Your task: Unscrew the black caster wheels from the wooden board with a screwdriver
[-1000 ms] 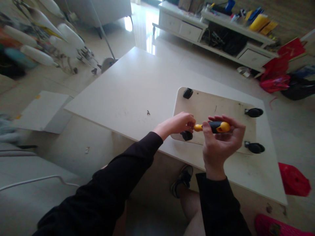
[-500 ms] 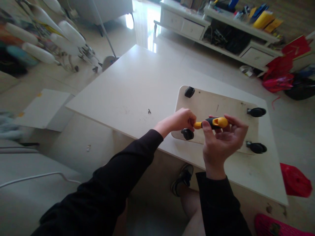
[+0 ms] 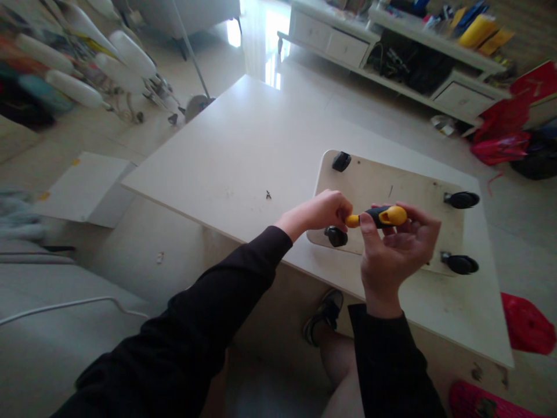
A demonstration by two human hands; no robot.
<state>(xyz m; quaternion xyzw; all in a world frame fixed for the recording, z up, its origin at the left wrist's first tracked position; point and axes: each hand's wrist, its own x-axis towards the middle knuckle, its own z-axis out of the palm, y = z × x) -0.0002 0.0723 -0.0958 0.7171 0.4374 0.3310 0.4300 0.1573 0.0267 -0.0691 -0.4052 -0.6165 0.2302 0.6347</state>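
My right hand (image 3: 394, 249) holds a yellow-and-black screwdriver (image 3: 376, 217) by its handle, thumb along the near side. Closed at the handle's front end is my left hand (image 3: 328, 212); its fingers hide the shaft and tip. Both hands are above a pale board (image 3: 374, 183) with rounded corners that lies on the white table. Black casters sit at its corners: one at the far left (image 3: 341, 161), one at the near left (image 3: 336, 236) just below my left hand, one at the far right (image 3: 462, 200) and one at the near right (image 3: 460, 263).
Small dark screws (image 3: 268, 195) lie on the white table (image 3: 209, 157), left of the board. Beyond it stands a white cabinet (image 3: 322, 35). A white box (image 3: 87, 188) is on the floor at left, and a red item (image 3: 526, 322) is past the table's right edge.
The view has shifted slightly, so the table and board appear a little further right. Both hands keep their hold on the screwdriver, nearly unchanged.
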